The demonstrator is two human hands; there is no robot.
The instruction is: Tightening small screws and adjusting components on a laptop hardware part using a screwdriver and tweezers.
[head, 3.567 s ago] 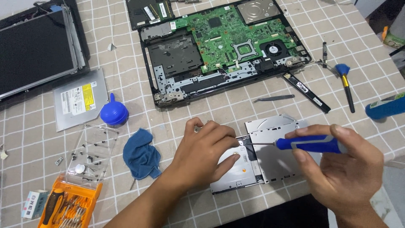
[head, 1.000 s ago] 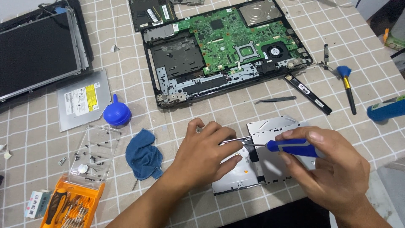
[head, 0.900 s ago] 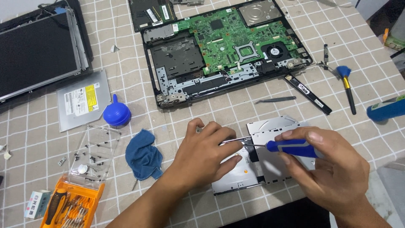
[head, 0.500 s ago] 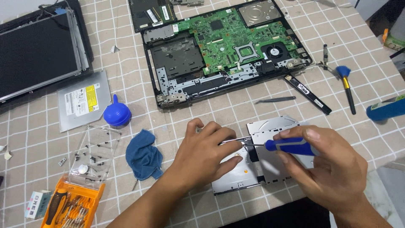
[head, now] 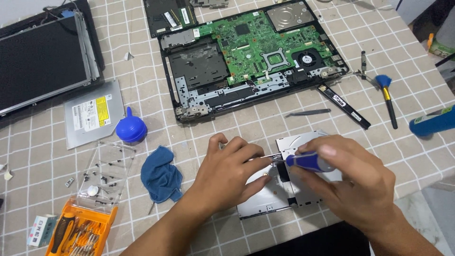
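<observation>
Blue-handled screwdriver (head: 305, 161) at work on a silver disc drive (head: 289, 189)

At the table's near edge, the right hand (head: 353, 187) grips the screwdriver; its tip has edged left since a moment ago, into the left hand's (head: 232, 178) pinching fingertips over the drive. Beyond lies an opened laptop (head: 251, 61).

My table (head: 417, 61) wears a beige cloth with a white grid; past its right edge I see pale floor (head: 441, 218), evenly lit.
</observation>
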